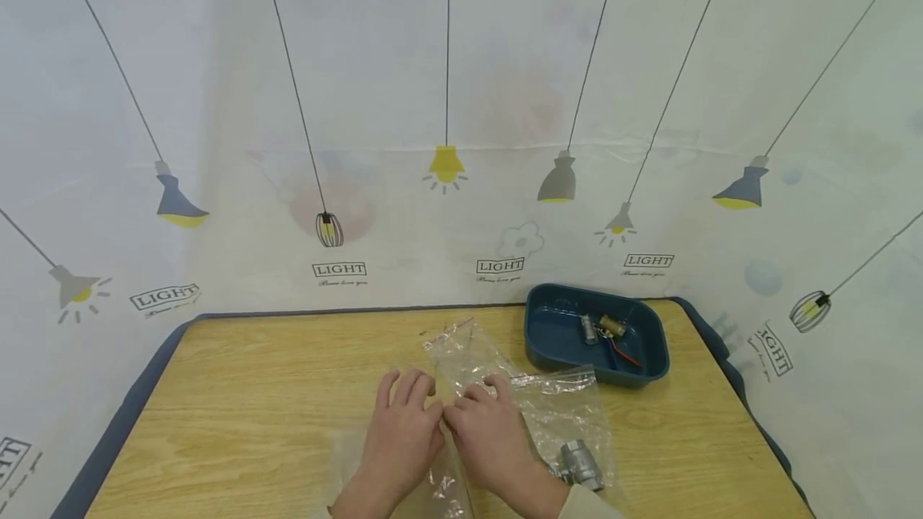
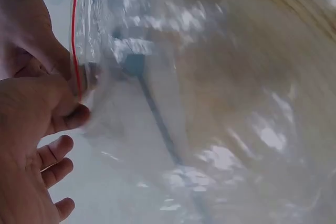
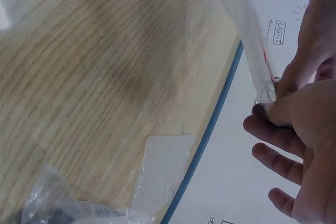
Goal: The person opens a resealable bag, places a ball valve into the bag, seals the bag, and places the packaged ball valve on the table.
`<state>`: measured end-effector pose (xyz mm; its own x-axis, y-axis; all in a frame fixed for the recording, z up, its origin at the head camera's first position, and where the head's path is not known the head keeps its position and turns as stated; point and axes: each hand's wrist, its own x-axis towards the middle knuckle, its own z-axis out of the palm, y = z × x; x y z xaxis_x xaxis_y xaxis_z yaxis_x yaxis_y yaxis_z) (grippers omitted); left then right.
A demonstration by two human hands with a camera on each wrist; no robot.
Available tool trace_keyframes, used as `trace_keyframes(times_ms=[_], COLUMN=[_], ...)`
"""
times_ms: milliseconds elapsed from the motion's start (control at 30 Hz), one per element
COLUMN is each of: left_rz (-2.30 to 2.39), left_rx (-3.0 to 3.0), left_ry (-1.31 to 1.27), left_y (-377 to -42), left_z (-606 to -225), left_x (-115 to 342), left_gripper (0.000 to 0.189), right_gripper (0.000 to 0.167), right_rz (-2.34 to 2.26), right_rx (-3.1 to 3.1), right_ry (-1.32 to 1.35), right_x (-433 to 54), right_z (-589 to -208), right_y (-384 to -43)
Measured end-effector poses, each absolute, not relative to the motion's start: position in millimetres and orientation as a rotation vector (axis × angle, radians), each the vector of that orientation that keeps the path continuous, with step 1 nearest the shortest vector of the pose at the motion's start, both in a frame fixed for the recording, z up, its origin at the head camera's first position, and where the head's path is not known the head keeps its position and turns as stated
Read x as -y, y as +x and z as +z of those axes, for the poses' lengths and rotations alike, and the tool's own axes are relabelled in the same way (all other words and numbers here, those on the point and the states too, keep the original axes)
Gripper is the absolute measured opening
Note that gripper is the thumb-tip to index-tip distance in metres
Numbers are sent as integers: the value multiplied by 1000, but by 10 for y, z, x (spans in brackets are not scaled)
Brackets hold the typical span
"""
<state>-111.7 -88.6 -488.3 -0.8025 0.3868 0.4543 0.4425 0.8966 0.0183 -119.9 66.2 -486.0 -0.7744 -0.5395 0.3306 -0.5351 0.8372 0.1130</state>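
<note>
Between my two hands is a clear zip-lock bag [image 2: 236, 108] with a red line along its closure. My left hand [image 1: 402, 435] pinches the bag's top edge between thumb and index finger, the other fingers spread apart. Right beside it, my right hand [image 1: 496, 437] pinches the same edge, thumbs almost meeting. The red closure line [image 2: 75, 35] runs into the fingertips in the left wrist view. The bag's clear body hangs below the hands, and the wood grain shows through it.
A second clear bag [image 1: 465, 355] lies flat ahead of the hands. To the right, another zip bag [image 1: 555, 403] lies with a grey metal pipe fitting [image 1: 581, 464]. A dark blue tray [image 1: 555, 355] at the back right holds several small metal fittings, one with a red handle [image 1: 624, 353].
</note>
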Motion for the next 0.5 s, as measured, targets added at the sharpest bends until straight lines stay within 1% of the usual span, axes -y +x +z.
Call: trace_keyframes(times_ms=[233, 500], left_rz=[-267, -403], left_rx=[2643, 2658], left_ry=[-521, -444], left_y=[-1114, -1096], left_z=[-4861, -4871], left_x=[899, 876], left_gripper=[16, 15], right_gripper=[15, 10], right_rz=[64, 179], right_rx=[2717, 2694], right_ry=[760, 743], right_x=[-669, -679], right_z=[-4817, -4842], right_y=[-1203, -1191])
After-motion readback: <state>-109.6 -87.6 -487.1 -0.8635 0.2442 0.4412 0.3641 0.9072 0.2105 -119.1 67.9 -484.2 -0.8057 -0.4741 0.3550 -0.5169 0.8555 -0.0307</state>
